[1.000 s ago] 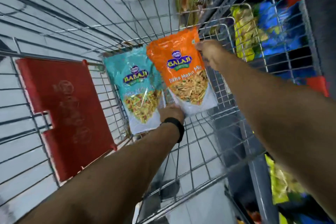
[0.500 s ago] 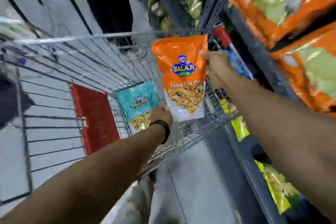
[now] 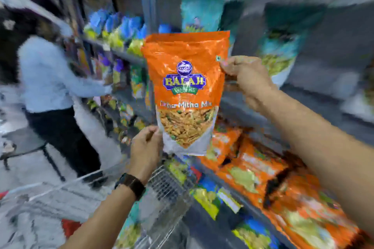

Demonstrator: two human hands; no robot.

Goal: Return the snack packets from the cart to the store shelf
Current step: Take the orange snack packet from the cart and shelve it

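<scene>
At the far left a second person in a pale, soft-looking top and dark trousers stands blurred, reaching toward the racks of small glossy packets in blue, yellow and purple. Low in the foreground the wire cart shows its thin metal grid, with a patch of red plastic at its near side.

The left hand, a dark band watch on its wrist, is closed in a pinch on the lower left corner of the orange packet, at the edge of the white base. The packet is a tall, flat pouch of shiny, crinkled foil, held upright in the air above the cart and in front of the shelf. It carries a purple and yellow badge and a clear window showing a crumbly yellow-brown mix with green bits.

The right hand is curled shut on the packet's right edge, about a third of the way down, thumb on the front face.

Behind and to the right, teal pouches stand on the upper grey metal shelf, heavily smeared. Below it, a row of similar orange pouches lies overlapping on the lower shelf, their foil catching the light.
</scene>
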